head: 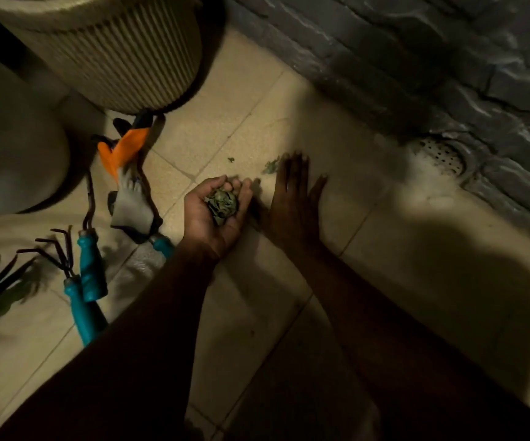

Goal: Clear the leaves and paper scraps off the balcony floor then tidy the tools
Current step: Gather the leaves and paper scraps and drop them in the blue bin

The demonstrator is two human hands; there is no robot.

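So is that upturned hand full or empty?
Full. The left hand lies palm up, its fingers curled round a clump of dry green leaves that fills the palm.

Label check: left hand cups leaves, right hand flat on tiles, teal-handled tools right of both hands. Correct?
No: head view shows the teal-handled tools left of both hands. Left hand cups leaves, right hand flat on tiles, as stated.

One head-worn view looks steeply down, from close, at the tiled floor (384, 233). It faces the stone wall (416, 58) along the floor's far edge.
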